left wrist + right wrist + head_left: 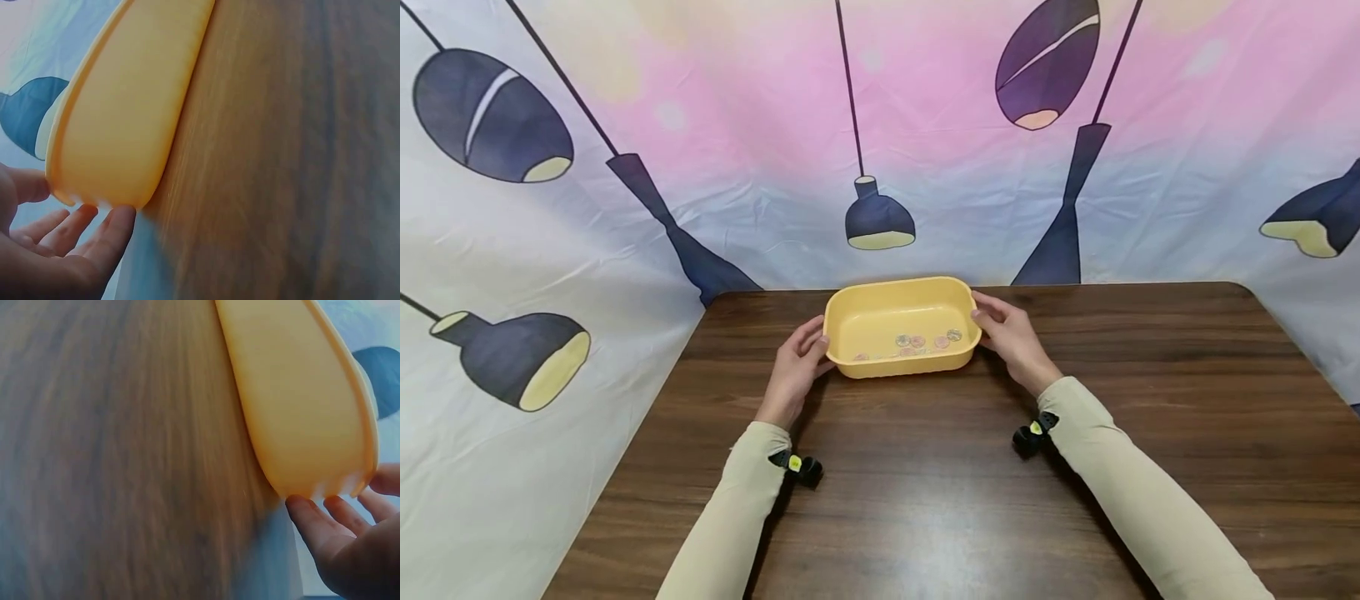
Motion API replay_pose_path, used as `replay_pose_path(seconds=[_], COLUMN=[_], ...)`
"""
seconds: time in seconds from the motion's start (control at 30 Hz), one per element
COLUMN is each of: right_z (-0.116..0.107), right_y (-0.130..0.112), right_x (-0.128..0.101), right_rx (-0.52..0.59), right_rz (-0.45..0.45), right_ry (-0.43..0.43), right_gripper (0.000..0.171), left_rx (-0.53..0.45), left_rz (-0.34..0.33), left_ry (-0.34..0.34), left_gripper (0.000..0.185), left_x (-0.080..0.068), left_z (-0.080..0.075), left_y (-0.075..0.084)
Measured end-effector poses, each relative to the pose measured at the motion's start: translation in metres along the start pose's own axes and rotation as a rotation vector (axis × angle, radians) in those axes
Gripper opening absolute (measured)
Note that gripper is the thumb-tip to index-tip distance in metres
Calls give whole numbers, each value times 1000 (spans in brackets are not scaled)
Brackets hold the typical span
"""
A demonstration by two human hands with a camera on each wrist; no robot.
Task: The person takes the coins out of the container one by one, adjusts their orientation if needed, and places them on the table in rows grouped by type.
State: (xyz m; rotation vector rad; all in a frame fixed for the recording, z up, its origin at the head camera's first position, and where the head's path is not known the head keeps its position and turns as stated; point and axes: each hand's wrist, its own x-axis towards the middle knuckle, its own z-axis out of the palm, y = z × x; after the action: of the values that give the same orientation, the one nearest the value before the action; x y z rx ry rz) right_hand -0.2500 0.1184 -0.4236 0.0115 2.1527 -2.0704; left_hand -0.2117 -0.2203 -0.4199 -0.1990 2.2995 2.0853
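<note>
- At the left end of the yellow basin (901, 364), the left hand (795, 365) grips the basin, its thumb up by the rim and its fingertips pressed along the outside of the end wall, reaching down toward the base.
- At the opposite end, the right hand (1013, 337) holds the basin in much the same way: thumb at the rim, fingers spread against the outer wall.
- Between the two hands, the basin sits upright with its mouth upward, long side toward the person, near the middle of the table's far edge; whether its base rests fully on the wood or is slightly raised, I cannot tell.
- Inside the basin, several small round discs (917, 341) lie on the floor, mostly toward the near wall, some greyish and some pinkish; the near rim partly hides a few, and their markings are too small to read.
- Around each wrist, over pale sleeves (1138, 487), is a black wrist camera (806, 471) with a yellow patch beside it.
- Under the forearms spreads a dark brown wood-grain table (917, 492), with a soft patch of glare toward the near side.
- Behind the table hangs a cloth backdrop (760, 108) in pink, blue and white, printed with dark hanging lamps (880, 218), one of them just above the basin in the head view.
</note>
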Motion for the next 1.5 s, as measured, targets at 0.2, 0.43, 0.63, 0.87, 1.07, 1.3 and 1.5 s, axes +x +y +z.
replay_pose_path(seconds=[0.2, 0.43, 0.63, 0.87, 1.07, 1.3, 1.5], right_z=[-19, -31, -46, -61, -71, -79, -85], right_y=[-2, -1, -2, -1, 1, 2, 0], right_x=[-5, -8, -9, -12, -15, -15, -17], right_rx=[11, -71, -127, -148, -154, -91, -70], right_rz=[17, 2, -27, -17, -3, 10, 8], right_ry=[7, 30, 36, 40, 41, 37, 38], right_gripper=[54, 54, 53, 55, 55, 55, 56], left_rx=[6, 7, -32, -33, -45, -14, -22], left_rz=[-4, 3, 2, -11, -27, -25, -29], left_ry=[-32, -58, -80, -109, -126, -140, -155], left_gripper=[50, 48, 47, 46, 46, 45, 44], left_x=[10, 14, 19, 21, 19, 20, 22], left_z=[15, 26, 38, 51, 60, 65, 68], left_y=[3, 2, 4, 5, 2, 0, 3])
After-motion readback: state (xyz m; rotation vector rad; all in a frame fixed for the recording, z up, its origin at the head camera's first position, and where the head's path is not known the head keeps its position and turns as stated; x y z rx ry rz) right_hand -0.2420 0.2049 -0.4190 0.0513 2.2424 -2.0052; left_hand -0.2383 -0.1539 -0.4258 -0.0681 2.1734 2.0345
